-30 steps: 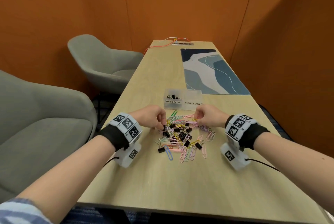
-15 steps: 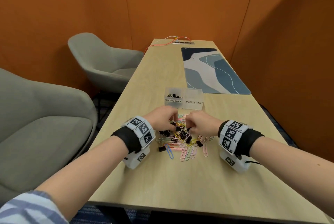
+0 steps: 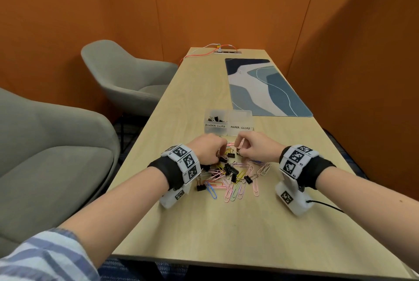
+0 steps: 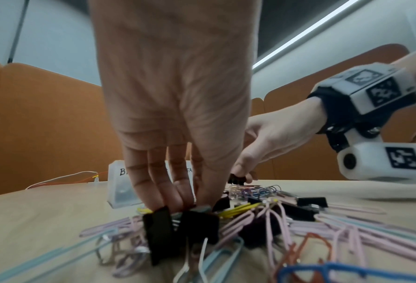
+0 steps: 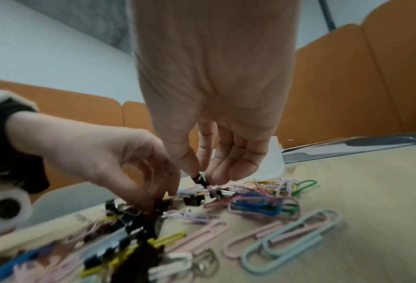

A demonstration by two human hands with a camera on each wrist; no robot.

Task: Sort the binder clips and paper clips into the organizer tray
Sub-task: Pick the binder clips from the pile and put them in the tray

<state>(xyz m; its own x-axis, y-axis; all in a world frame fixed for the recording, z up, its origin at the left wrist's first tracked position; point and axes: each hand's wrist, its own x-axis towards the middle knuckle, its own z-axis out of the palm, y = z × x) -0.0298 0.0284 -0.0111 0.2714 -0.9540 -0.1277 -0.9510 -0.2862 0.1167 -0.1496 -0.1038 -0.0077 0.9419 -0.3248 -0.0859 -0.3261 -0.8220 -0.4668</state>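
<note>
A mixed pile of coloured paper clips (image 3: 235, 186) and black binder clips (image 3: 229, 169) lies on the table in front of the clear organizer tray (image 3: 240, 131). The tray's left bin, labelled BINDER CLIPS, holds a few black clips (image 3: 215, 119). What its right bin, labelled PAPER CLIPS, holds cannot be made out. My left hand (image 3: 221, 152) reaches down into the pile, its fingertips (image 4: 178, 203) pinched together on a black binder clip (image 5: 159, 202). My right hand (image 3: 238, 149) pinches a small black binder clip (image 5: 199, 179) between thumb and forefinger, just above the pile (image 4: 237, 179).
A blue patterned mat (image 3: 265, 88) lies beyond the tray on the right. Orange cables (image 3: 204, 53) run to a power strip at the far end. Two grey armchairs (image 3: 127, 81) stand left of the table. Orange walls enclose the space.
Both hands have moved inward from the pile's sides to its far middle. The right hand now pinches a binder clip, and the left fingers have dug into the pile.
</note>
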